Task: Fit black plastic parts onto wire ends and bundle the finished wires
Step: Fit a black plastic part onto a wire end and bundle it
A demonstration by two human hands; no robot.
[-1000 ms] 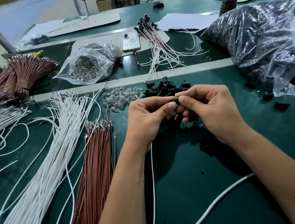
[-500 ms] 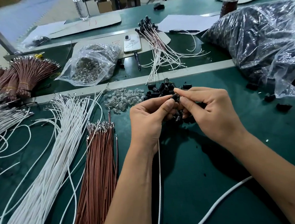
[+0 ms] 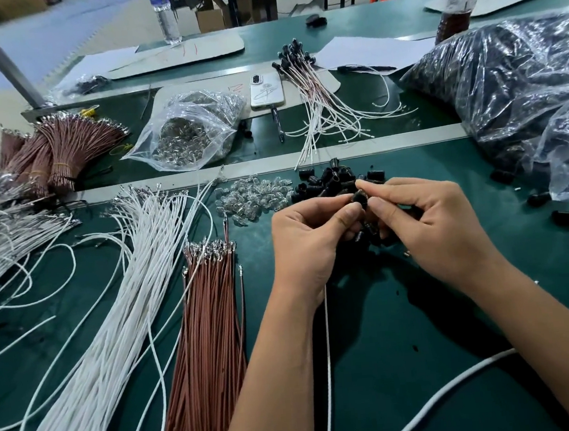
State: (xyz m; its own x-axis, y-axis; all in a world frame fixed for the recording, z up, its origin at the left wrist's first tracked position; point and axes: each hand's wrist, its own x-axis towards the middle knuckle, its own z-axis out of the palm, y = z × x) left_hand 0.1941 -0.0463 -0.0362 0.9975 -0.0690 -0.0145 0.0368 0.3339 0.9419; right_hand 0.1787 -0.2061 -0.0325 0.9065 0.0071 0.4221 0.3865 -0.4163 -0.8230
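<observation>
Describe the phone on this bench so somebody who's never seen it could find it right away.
Start at the metal strip running across the green bench. Beyond it, between the clear bag of shiny metal bits and the fanned white wires, lies the white phone on pale card. It is the only flat, rigid slab there.

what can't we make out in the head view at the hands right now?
- Join of white wire and black plastic part: covered by fingers of left hand and right hand.
- Whether the part is fully seated: too small, hidden.
- Parts under the hands: in shadow, uncountable.
- Wire's lower end: cut off by bottom edge.
</observation>
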